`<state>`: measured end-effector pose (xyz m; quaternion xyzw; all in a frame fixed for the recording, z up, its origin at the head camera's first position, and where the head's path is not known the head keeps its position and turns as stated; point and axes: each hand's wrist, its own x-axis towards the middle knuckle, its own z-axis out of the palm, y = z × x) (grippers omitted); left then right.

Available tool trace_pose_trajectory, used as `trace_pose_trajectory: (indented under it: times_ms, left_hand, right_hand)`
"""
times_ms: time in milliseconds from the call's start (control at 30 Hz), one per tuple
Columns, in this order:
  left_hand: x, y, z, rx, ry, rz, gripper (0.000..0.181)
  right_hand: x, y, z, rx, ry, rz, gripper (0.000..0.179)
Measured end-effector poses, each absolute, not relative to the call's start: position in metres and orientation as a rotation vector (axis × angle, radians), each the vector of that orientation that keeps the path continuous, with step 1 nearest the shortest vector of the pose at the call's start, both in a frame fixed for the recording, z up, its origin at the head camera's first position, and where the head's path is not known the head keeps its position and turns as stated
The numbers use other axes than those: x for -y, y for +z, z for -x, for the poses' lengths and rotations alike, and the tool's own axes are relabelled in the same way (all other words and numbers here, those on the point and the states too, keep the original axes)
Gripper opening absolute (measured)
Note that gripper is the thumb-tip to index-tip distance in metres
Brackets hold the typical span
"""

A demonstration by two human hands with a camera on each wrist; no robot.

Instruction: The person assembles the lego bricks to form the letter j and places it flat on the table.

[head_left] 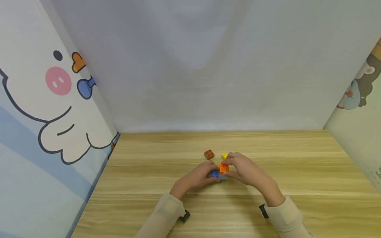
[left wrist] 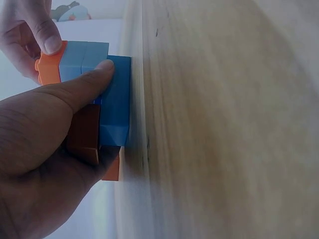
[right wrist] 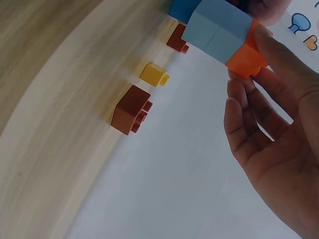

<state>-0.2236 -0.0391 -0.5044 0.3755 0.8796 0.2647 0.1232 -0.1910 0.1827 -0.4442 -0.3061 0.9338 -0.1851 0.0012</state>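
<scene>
Wooden tabletop (head_left: pixel 143 185). Left hand (head_left: pixel 200 176) grips blue brick (left wrist: pixel 117 94), low at tabletop; right hand (head_left: pixel 247 169) pinches orange brick (head_left: pixel 224 168), thumb and fingers around it. Light-blue bricks (right wrist: pixel 217 30) sit between. Brown brick (head_left: pixel 209 154) lies behind, apart; smaller yellow brick (head_left: pixel 224 155) near right fingers.

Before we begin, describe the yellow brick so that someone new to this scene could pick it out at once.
Start at the wooden table. Above it, find the right hand pinching an orange brick. Just beyond sits the yellow brick, between two brown bricks, the only one of its colour.
</scene>
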Motion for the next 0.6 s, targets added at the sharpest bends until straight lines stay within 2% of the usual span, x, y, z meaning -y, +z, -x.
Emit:
trace_pose_trajectory:
  times_ms: [600]
  left_hand:
    - [0.0385,-0.5056,0.2245,-2.589,0.75,-1.091,0.036]
  right_hand:
    - [-0.1914,-0.4518,0.1989,-2.846,-0.798,1.002,0.029]
